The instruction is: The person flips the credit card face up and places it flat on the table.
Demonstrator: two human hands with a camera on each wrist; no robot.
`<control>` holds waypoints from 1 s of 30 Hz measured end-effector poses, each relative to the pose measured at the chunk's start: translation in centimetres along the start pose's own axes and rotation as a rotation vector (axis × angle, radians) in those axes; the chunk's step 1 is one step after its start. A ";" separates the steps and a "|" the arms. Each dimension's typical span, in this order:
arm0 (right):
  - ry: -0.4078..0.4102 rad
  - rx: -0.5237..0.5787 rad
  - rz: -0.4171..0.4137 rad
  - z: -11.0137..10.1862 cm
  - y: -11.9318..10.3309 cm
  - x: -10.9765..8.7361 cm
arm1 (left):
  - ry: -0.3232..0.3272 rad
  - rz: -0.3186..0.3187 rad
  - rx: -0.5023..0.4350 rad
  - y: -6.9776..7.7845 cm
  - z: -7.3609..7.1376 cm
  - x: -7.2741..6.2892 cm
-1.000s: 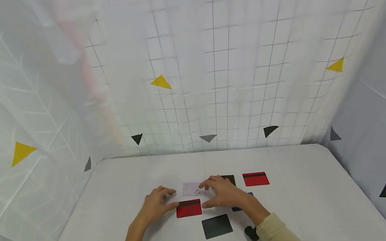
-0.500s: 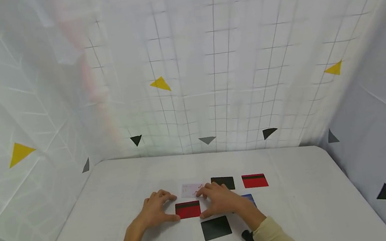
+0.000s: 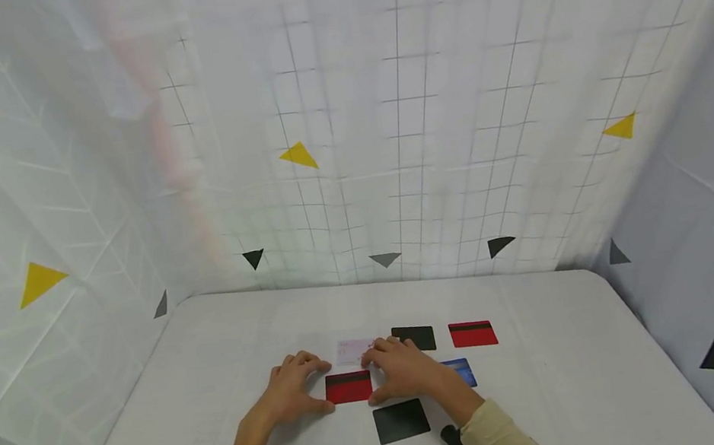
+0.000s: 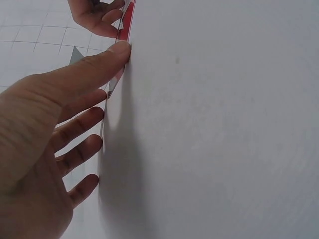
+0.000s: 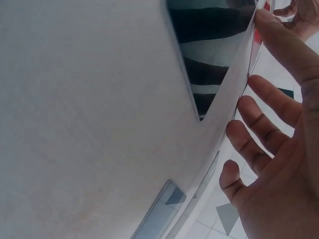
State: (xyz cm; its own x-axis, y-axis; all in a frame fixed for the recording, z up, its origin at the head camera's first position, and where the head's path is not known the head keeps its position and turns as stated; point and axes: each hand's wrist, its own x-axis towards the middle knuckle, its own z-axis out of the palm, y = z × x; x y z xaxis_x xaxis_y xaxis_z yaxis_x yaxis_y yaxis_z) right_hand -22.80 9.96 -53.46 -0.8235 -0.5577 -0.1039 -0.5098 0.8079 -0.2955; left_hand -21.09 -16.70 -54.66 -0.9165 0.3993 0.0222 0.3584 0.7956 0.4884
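Observation:
A red card with a dark stripe lies flat on the white table, between my two hands. My left hand is at its left side, thumb at the near left corner and index finger by the far left corner. On the other side my right hand has its thumb at the near right corner, while its fingers overlap the edge of a pale pink card behind. In the left wrist view the thumb touches the red card's edge, and the other fingertips rest on the table.
Behind my right hand lies a black card, with another red striped card to its right. A blue card is partly covered by my right wrist. Nearer me sits a glossy black card. White curtains surround the table.
My right hand has moved left and nearer me, uncovering more of the blue and far black cards. Both thumbs have slid down to the red card's near corners.

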 end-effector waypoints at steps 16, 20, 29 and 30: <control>-0.007 0.010 0.000 -0.2 -0.3 0.6 | 0.012 0.026 0.005 0.3 0.3 0.3; -0.004 0.016 -0.006 -0.3 -0.2 0.5 | 0.012 0.034 0.005 0.3 0.4 0.5; 0.008 0.047 -0.032 -0.1 0.1 0.3 | -0.005 0.027 0.011 0.4 0.3 0.5; 0.012 0.048 -0.033 -0.1 0.1 0.3 | -0.007 0.026 0.010 0.4 0.3 0.6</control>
State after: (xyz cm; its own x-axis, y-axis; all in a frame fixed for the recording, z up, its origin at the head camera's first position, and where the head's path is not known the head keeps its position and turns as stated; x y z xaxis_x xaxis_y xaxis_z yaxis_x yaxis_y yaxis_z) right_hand -23.13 9.88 -53.46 -0.8095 -0.5814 -0.0821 -0.5246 0.7790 -0.3435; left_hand -21.39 -15.99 -54.68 -0.9058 0.4228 0.0285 0.3835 0.7894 0.4793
